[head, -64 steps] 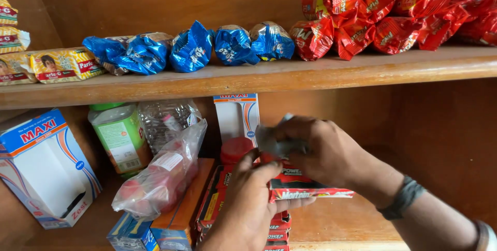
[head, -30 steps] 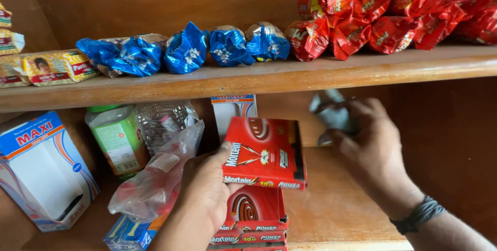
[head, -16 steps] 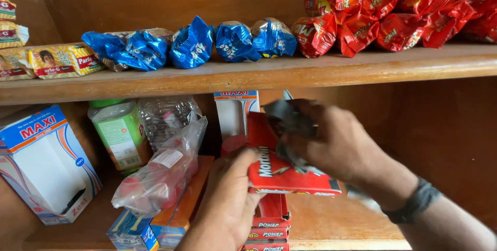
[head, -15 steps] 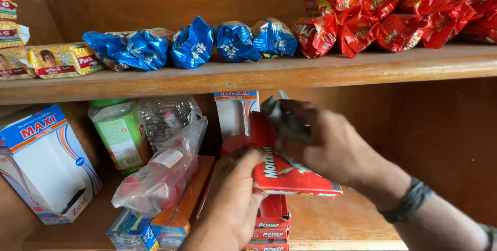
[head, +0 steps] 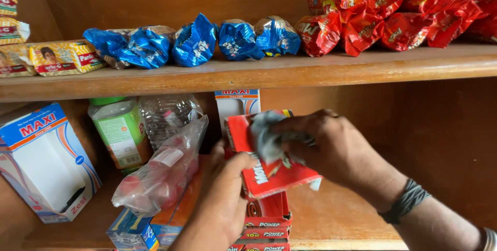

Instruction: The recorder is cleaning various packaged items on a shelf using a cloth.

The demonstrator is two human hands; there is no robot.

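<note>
Left hand: pinches the red carton from its 9 o'clock edge.
Red carton: tilted above the carton stack, long axis 11 to 5 o'clock.
Right hand: at 2 o'clock, fingers pressing a grey cloth against it.

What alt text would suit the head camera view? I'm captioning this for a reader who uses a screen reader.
A left hand holds a flat red box above a stack of red boxes on a wooden shelf, while the right hand presses a grey cloth to it. Blue packets and red packets line the shelf above.
</note>
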